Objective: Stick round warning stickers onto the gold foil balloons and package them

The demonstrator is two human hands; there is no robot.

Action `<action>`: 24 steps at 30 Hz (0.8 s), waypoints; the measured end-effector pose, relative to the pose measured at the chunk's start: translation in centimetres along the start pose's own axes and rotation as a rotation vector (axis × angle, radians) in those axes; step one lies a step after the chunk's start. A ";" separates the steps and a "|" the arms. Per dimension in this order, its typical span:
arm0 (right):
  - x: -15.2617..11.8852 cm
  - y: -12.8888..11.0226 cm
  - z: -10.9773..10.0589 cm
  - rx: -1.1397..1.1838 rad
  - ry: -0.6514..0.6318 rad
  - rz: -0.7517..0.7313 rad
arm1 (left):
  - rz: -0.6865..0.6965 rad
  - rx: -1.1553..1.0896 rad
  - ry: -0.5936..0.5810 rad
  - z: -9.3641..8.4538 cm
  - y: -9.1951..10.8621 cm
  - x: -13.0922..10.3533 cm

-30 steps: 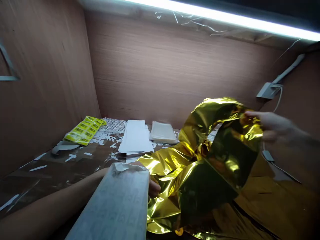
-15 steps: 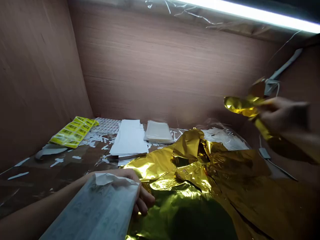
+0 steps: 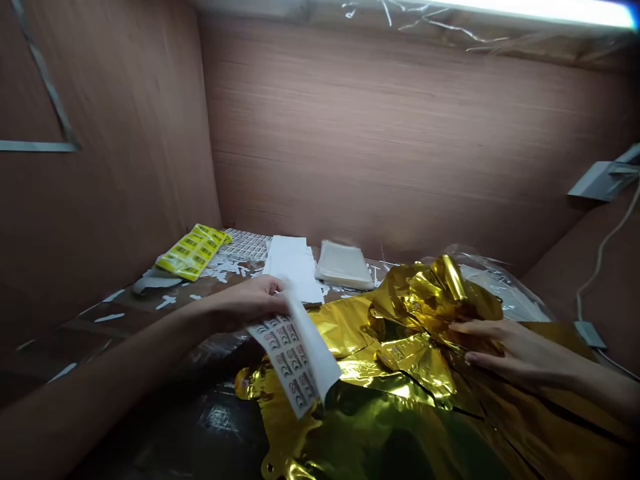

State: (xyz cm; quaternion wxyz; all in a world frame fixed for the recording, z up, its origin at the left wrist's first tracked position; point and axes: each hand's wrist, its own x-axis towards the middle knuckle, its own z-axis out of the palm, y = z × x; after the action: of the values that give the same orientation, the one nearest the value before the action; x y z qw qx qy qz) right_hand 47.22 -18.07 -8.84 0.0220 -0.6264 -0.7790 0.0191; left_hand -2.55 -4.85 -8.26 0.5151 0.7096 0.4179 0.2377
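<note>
While the left hand (image 3: 253, 300) is pinching a label sheet (image 3: 287, 357) at its top edge, the right hand (image 3: 500, 350) is touching the gold foil (image 3: 425, 300), its thumb and fingers narrowly parted, though whether they are gripping any of it I cannot tell. Unlike half a second ago, the right hand is no longer holding a piece up in the air, and the label sheet is now showing its printed face instead of only a pale back, which seems to be leaving the labels exposed beside the foil. Just below the left hand, the sheet is hanging with a white flap curling rightward, its rows carrying dark curved marks resembling "CE" and small reddish symbols, the rest blurring past reading. Beyond the left hand, white sheets (image 3: 293, 260) are lying beside a translucent stack (image 3: 344, 263); farther off to its left, a yellow label sheet (image 3: 195, 252) is bearing dark barcode-like blocks next to a gridded sheet (image 3: 246, 244), and no brand name is showing legibly
</note>
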 end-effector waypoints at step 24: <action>4.4 -25.6 2.8 0.132 0.396 -0.435 | 0.372 0.175 -0.136 5.8 -0.8 -1.2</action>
State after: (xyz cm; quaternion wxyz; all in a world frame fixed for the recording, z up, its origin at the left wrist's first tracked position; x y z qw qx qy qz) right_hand 21.18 -19.22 -10.16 0.2177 -0.4335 -0.8725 -0.0581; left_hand 0.98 -8.87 -10.93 0.4255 0.8310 0.2630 0.2433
